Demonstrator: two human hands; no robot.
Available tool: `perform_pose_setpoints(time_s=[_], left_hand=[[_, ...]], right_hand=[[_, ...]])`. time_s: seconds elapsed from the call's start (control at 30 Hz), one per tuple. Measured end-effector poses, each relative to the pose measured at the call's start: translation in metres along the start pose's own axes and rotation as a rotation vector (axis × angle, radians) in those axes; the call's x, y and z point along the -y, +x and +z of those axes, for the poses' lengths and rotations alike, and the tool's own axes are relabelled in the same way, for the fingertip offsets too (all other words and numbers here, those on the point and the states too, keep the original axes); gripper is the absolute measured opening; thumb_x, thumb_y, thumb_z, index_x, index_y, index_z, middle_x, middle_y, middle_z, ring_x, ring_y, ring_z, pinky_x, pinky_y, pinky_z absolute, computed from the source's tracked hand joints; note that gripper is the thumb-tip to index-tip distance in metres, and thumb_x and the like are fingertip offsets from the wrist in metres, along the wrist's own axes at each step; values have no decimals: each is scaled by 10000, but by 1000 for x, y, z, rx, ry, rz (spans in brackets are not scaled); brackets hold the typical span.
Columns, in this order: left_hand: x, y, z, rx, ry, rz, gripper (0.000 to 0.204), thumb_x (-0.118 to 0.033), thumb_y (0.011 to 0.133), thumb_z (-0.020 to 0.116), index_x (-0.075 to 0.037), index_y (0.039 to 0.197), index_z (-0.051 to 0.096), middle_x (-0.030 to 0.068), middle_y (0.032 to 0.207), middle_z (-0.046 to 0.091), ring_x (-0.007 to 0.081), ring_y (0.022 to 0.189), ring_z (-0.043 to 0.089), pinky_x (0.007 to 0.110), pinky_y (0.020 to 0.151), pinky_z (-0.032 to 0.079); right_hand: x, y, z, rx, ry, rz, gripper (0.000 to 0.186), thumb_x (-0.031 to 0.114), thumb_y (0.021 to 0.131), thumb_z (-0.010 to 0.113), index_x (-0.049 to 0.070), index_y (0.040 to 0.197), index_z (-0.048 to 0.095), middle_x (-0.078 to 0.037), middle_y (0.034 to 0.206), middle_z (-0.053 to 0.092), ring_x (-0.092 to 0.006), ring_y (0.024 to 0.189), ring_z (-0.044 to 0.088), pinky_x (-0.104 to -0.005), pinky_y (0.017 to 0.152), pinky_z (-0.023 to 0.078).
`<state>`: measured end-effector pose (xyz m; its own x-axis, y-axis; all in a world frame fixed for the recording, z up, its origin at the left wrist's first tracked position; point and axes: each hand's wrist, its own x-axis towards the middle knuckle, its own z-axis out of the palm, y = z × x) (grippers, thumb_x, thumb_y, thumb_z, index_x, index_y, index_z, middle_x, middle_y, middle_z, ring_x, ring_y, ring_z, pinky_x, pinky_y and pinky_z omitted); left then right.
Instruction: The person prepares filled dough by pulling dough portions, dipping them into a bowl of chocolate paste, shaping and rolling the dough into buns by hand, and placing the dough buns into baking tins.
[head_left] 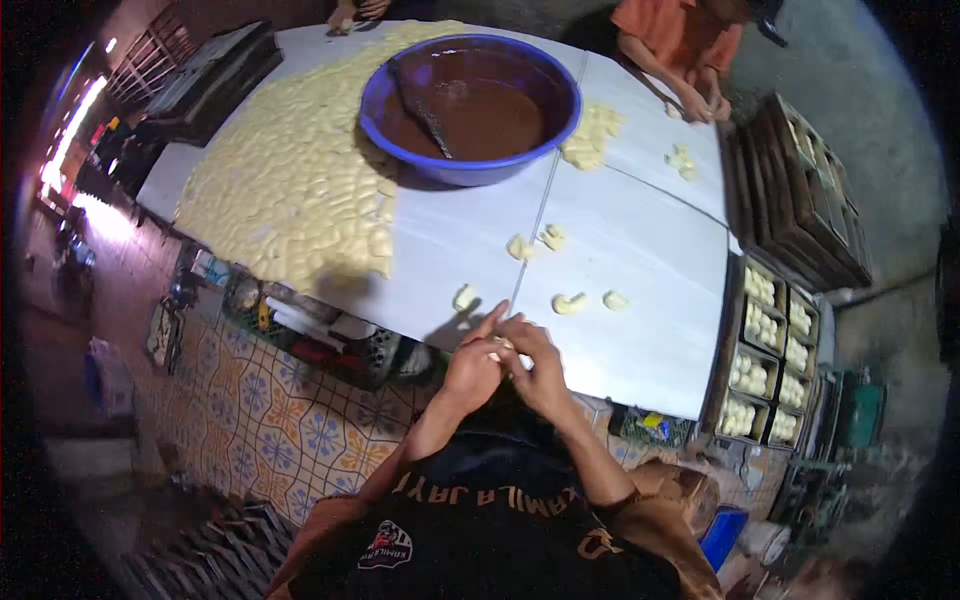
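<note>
My left hand [470,375] and my right hand [535,365] meet at the near edge of the white table [640,365], closed round a small pale dough piece [501,348] that is mostly hidden by the fingers. Just beyond them on the table lie small loose dough pieces: one [465,297] close above my left hand, others [568,302] to the right and farther up [553,237]. A wide spread of flat pale dough pieces [280,180] covers the table's left part.
A large blue basin [470,170] of brown liquid with a dark utensil stands mid-table. Two co-workers' hands [700,105] [370,8] work at the far edge. Stacked wooden trays [785,200] and trays of dough balls [760,330] line the right. A dark box [210,85] sits back left.
</note>
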<state>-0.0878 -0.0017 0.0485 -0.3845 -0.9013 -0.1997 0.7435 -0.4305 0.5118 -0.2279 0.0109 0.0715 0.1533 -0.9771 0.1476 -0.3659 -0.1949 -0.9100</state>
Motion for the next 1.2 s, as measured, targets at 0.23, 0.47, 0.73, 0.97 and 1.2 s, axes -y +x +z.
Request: perform_pose_setpoints(time_s=[0.23,0.47,0.73,0.97,1.2], left_hand=[[11,-13,-19,54,106,-178,350,-266,1011,465,-20,1253,527,75,1118,601,167,999,593,323,840,492],[24,-5,12,-122,229,-173,322,-320,1019,439,-59,1160,564,61,1033,613,166,901,602,328,773,498],[39,-1,5,-182,2,-7,430,-357,1024,385,-6,1268,430,203,1192,552,321,1183,519,435,986,441],[21,4,-1,-347,1388,440,349,-235,906,605,-47,1192,536,109,1066,608,261,1009,588,399,966,419],[15,10,18,-306,697,389,307,-130,957,556,17,1224,594,97,1122,631,134,1038,580,291,923,448]], right_hand=[[14,-19,-14,49,94,-5,257,38,852,658,-19,1102,660,-124,1082,602,-245,953,625,-298,788,512],[-2,-18,-40,95,60,33,321,38,833,670,-7,1150,643,-130,1183,573,-250,1001,620,-329,792,518],[-14,-18,-19,247,91,-63,557,33,880,562,-3,1402,373,-247,1301,478,-371,1162,498,-424,980,415],[-26,14,-8,238,127,-86,379,87,908,561,50,1285,550,-178,1252,517,-337,1130,534,-427,946,468],[-11,35,-38,62,277,-67,271,63,889,632,9,1153,660,-41,1100,487,-79,765,482,-209,641,420]])
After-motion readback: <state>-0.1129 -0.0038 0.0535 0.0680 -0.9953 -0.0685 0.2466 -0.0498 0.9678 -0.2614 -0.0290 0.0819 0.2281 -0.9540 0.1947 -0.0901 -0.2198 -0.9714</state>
